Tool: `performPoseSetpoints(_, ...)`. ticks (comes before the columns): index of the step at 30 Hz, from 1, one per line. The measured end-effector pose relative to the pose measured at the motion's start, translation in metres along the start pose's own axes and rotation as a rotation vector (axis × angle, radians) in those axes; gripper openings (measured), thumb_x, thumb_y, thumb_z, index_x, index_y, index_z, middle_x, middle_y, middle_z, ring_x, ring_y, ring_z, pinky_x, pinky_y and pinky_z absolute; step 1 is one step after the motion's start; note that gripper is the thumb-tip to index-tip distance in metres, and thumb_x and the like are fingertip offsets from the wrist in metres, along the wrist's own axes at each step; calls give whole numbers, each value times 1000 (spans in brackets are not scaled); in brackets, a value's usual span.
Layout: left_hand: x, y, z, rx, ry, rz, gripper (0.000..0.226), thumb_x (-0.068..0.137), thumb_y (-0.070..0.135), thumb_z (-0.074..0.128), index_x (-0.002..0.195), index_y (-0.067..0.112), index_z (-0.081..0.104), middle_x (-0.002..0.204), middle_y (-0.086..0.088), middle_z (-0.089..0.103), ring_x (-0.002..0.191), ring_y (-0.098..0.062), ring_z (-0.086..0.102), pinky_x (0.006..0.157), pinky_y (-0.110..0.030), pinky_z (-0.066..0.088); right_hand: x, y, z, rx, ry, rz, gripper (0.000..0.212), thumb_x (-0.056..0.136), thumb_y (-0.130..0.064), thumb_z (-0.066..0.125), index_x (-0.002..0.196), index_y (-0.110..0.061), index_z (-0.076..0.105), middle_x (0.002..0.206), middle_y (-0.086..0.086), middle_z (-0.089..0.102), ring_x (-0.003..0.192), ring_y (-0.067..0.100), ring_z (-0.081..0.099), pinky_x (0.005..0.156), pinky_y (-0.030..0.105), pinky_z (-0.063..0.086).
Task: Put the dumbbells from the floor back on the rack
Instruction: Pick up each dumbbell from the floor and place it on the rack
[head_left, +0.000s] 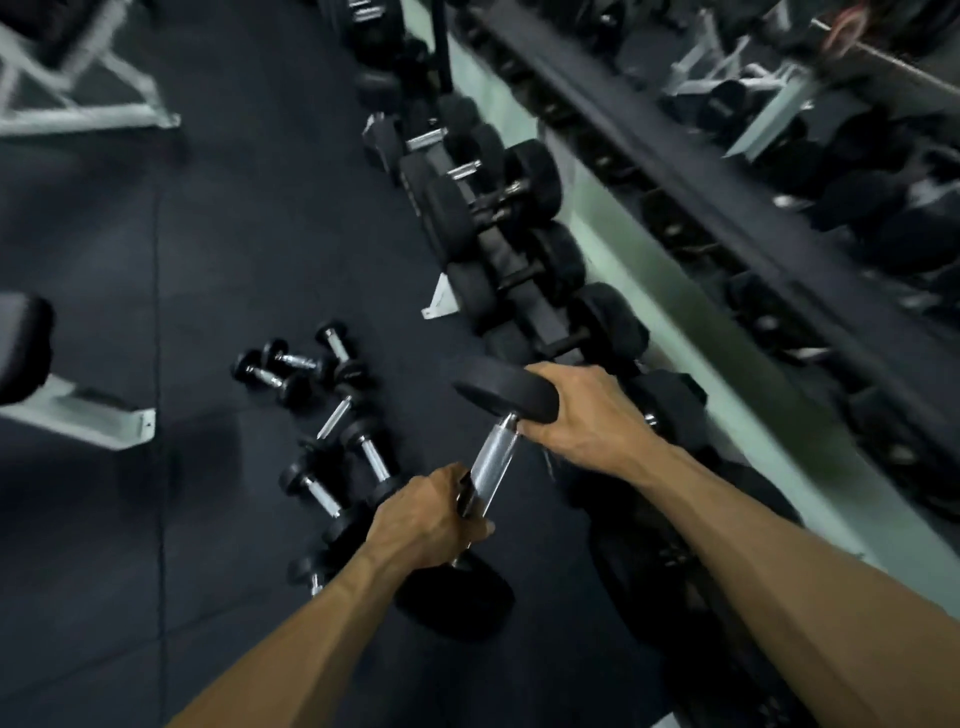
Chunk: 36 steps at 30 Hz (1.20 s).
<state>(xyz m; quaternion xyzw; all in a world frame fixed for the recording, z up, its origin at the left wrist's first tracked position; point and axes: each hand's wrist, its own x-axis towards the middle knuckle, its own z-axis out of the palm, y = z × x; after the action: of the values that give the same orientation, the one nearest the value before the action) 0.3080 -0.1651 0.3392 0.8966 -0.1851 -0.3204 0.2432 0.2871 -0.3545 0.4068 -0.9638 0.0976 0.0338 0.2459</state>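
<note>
Dumbbell (493, 457) is in both your hands, above the floor (218, 249) beside the rack (514, 270) — left hand (426, 519) grips its handle, right hand (576, 410) clasps the upper head.

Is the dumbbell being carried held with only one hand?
No: the left hand grips the chrome handle of the dumbbell while the right hand clasps its upper black head.

Left of our hands, small dumbbells (332, 415) litter the floor (208, 260); right, the rack (519, 270) looks full, though blurred.
</note>
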Motion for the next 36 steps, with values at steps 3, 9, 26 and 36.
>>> performPoseSetpoints(3, -6, 60, -1, 27, -10, 47, 39, 73, 49, 73, 101, 28, 56, 98, 7, 65, 91, -18, 61, 75, -32, 48, -22, 25, -56, -9, 54, 15, 53, 70, -46, 72, 120, -30, 63, 107, 1, 74, 104, 27, 67, 88, 41, 53)
performPoseSetpoints(9, -14, 188, 24, 94, -71, 182, 67, 73, 46, 74, 132, 25, 48, 121, -1, 62, 109, -24, 60, 92, -39, 50, -84, 94, -158, -65, 147, 87, 46, 73, -40, 73, 116, -25, 66, 100, -1, 73, 94, 24, 67, 84, 39, 53)
performPoseSetpoints(26, -39, 480, 202, 236, -380, 487, 48, 76, 41, 75, 112, 15, 55, 109, -3, 61, 104, -24, 60, 88, -35, 50, -287, 322, -327, -145, 206, 476, 35, 73, -36, 74, 106, -26, 67, 91, -5, 71, 84, 20, 66, 79, 41, 54)
performPoseSetpoints(36, -22, 542, 285, 189, -521, 415, 77, 82, 34, 74, 145, 11, 37, 140, -6, 51, 126, -23, 50, 101, -30, 42, -320, 422, -331, -111, 156, 574, 34, 74, -37, 74, 105, -29, 65, 89, -7, 70, 84, 19, 66, 79, 40, 54)
